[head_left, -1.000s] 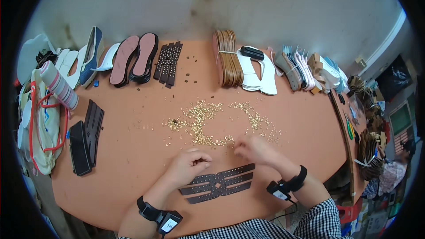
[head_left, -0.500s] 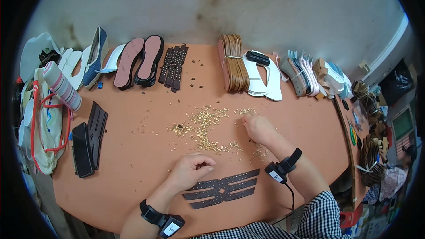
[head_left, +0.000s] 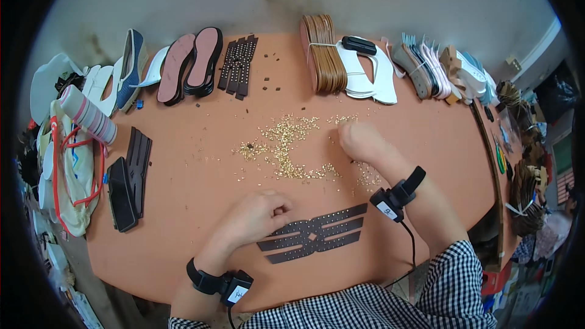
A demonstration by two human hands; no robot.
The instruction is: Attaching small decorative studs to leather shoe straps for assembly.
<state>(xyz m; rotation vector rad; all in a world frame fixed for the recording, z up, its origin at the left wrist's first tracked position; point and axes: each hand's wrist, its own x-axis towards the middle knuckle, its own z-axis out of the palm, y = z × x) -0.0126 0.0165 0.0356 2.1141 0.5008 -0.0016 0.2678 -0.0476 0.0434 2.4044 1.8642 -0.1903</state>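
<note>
Near the table's front lies a dark brown strap piece (head_left: 312, 237), cut into slits and dotted with small studs. My left hand (head_left: 259, 214) rests by its upper left end, fingers curled closed; whatever may be inside them is hidden. Farther off, a loose spread of tiny gold studs (head_left: 286, 146) covers the middle of the table. At its far right edge my right hand (head_left: 361, 140) reaches down, fingertips bunched together on the tabletop among a few studs. The hand's back hides what those fingertips pinch, if anything.
Pink-topped soles (head_left: 204, 64), a studded strap stack (head_left: 237, 67), a tied bundle of brown soles (head_left: 323, 55) and white sole shapes (head_left: 381, 76) line the back. At left are a black case (head_left: 124, 198), dark straps (head_left: 139, 167) and a striped roll (head_left: 88, 114).
The whole scene sits higher in the picture, as the view has tilted. Both hands keep nearly the same closed poses, and the strap piece stays beside my left hand.
</note>
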